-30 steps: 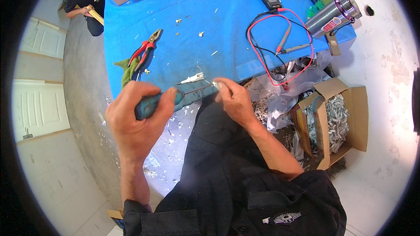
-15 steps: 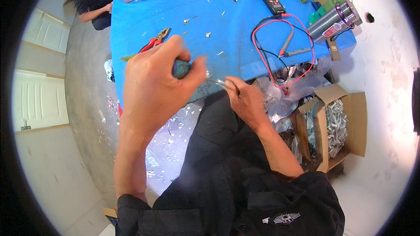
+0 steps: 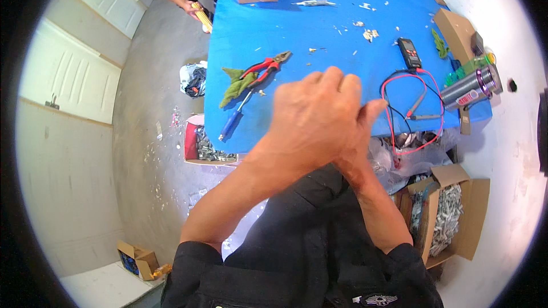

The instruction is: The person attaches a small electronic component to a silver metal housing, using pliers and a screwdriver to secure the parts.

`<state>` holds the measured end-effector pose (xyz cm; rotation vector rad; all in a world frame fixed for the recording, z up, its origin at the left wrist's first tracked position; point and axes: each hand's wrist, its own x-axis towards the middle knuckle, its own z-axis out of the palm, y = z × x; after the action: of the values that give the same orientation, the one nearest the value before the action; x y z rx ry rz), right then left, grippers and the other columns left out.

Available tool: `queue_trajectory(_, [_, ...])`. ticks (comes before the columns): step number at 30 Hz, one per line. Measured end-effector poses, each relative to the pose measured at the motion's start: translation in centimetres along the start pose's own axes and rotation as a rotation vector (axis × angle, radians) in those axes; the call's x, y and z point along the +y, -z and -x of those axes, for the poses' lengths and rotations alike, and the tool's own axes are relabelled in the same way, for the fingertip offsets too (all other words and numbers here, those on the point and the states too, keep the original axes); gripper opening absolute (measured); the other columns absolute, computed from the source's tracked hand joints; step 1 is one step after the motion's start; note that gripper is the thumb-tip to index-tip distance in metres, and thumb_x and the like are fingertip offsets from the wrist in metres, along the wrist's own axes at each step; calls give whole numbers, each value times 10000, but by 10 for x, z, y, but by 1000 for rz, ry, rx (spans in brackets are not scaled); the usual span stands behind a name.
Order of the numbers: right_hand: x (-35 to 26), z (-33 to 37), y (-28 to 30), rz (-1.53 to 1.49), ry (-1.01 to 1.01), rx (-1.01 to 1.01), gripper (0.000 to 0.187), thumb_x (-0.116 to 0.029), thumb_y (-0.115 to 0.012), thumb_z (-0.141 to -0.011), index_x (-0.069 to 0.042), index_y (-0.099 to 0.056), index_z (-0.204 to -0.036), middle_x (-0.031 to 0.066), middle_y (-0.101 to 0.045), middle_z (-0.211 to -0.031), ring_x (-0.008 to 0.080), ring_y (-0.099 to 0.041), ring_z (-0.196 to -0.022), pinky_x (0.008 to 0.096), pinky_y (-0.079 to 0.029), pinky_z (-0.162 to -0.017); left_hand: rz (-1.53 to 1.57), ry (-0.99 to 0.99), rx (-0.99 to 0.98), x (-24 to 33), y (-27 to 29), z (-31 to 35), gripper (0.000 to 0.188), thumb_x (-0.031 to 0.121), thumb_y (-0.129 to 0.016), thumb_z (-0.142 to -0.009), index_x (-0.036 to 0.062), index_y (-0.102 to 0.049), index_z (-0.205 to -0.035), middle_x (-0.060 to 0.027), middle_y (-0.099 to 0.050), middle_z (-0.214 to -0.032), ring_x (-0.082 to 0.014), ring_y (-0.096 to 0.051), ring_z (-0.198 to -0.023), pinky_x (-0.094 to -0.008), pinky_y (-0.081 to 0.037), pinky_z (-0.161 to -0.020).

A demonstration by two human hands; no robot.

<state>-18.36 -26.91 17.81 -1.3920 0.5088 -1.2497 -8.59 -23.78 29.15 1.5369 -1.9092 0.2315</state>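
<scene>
Closely overlapping left hand [image 3: 314,117] and right hand [image 3: 356,147] at near side of blue table [image 3: 319,28], between red-handled pliers [image 3: 265,67], left, and multimeter [image 3: 409,53], right; cannot tell either grip.

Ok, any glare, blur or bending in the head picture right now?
Head view: bright glare on the right wall; left hand slightly soft, likely motion blur; fisheye bending along the left wall; corners fall to black.
</scene>
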Motion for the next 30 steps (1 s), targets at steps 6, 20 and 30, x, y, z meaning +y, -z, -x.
queue_trajectory(6, [-22, -8, -10, -47, -42, 50, 269, -121, -762, -927, -18, -650, -1149, 61, -695, -1021, 156, -648, -933, 313, -530, -799, 43, -34, 76, 11, -9, 6, 362, 399, -764, -866, 88, -603, -775, -75, -543, -794, -251, -609, -762, -370, -483, -640])
queue_trajectory(20, [-24, -16, -9, 382, 93, 222, 109, -47, -803, -902, 1, -711, -934, 24, -701, -818, 80, -623, -735, 259, -519, -671, 200, 370, 145, -88, 1, 84, 427, 364, -798, -885, 41, -677, -1136, -193, -687, -1144, -378, -677, -1023, -470, -555, -848])
queue_trajectory(30, [-23, -15, -1, 279, 73, 254, 89, -33, -790, -910, -12, -708, -934, 3, -699, -822, 52, -604, -741, 245, -508, -665, -367, 536, -161, -179, -24, 178, 391, 338, -820, -849, 35, -672, -1047, -151, -640, -975, -365, -654, -937, -487, -537, -745])
